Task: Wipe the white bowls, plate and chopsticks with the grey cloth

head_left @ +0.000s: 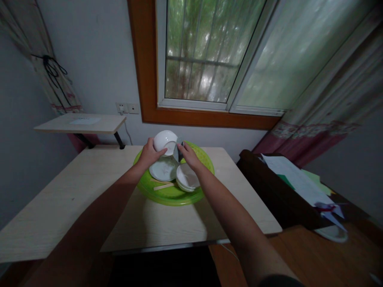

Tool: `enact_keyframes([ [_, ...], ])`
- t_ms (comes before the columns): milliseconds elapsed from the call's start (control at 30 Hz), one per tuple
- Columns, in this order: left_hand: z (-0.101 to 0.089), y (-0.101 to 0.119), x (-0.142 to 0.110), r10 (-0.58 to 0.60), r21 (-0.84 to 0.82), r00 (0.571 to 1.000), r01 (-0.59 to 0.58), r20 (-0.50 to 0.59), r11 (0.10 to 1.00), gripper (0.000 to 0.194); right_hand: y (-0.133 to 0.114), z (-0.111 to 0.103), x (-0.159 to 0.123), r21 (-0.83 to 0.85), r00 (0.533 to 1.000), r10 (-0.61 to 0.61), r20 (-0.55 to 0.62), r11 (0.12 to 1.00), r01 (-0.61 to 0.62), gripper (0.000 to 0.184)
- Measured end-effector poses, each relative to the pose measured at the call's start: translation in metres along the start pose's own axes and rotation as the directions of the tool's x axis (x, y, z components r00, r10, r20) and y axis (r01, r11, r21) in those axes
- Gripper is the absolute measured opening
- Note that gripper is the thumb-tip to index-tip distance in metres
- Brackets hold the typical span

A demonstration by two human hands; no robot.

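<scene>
My left hand (150, 153) grips a white bowl (165, 140) by its edge, tilted so that its underside and foot ring show. My right hand (189, 154) is closed on a grey, flat piece (177, 150), perhaps a cloth or sponge, pressed against the bowl's right side. Both hands are above a round bright-green basin (175, 200) on the table. Inside it, white plates (161, 171) lie below the held bowl. Stacked white bowls (187, 177) stand near my right wrist. Light wooden chopsticks (164, 186) rest at the basin's front.
The basin stands on a pale wooden table (167, 227). At the back left is a raised shelf (86, 123) with a sheet of paper on it. A dark brown chair or sofa (257, 183) with papers (293, 179) is to the right. A window (209, 59) is behind.
</scene>
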State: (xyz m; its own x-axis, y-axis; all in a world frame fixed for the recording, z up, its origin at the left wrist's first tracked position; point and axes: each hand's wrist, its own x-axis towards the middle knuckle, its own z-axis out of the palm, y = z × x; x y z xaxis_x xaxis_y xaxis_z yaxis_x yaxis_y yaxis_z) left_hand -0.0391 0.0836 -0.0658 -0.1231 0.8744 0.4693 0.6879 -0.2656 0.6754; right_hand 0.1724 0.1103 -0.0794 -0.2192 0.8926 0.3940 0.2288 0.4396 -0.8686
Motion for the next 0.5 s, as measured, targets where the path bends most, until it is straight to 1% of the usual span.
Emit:
enact_keyframes([
  [67,0.0,0.0,0.0,-0.003,-0.025,1.0,0.003,0.01,1.0,0.055,-0.002,0.002,-0.003,0.03,1.0,0.005,0.028,1.0,-0.006,0.05],
  [200,0.001,-0.002,0.0,0.021,-0.064,0.997,-0.016,0.071,0.998,0.056,-0.004,0.004,-0.006,0.056,0.999,0.016,0.029,0.998,-0.017,0.059],
  [267,0.003,-0.005,0.0,0.037,-0.087,0.995,-0.03,0.088,0.996,0.056,-0.004,0.005,-0.005,0.055,1.0,0.015,0.016,0.998,-0.016,0.059],
  [400,0.007,-0.011,0.002,0.049,-0.185,0.993,-0.029,0.106,0.982,0.056,-0.004,0.006,-0.003,0.037,1.0,0.012,-0.018,0.999,-0.012,0.058],
  [500,0.007,-0.012,0.002,0.065,-0.223,0.991,-0.038,0.114,0.974,0.058,-0.003,0.006,-0.002,0.032,0.999,-0.001,-0.047,0.999,0.003,0.056],
])
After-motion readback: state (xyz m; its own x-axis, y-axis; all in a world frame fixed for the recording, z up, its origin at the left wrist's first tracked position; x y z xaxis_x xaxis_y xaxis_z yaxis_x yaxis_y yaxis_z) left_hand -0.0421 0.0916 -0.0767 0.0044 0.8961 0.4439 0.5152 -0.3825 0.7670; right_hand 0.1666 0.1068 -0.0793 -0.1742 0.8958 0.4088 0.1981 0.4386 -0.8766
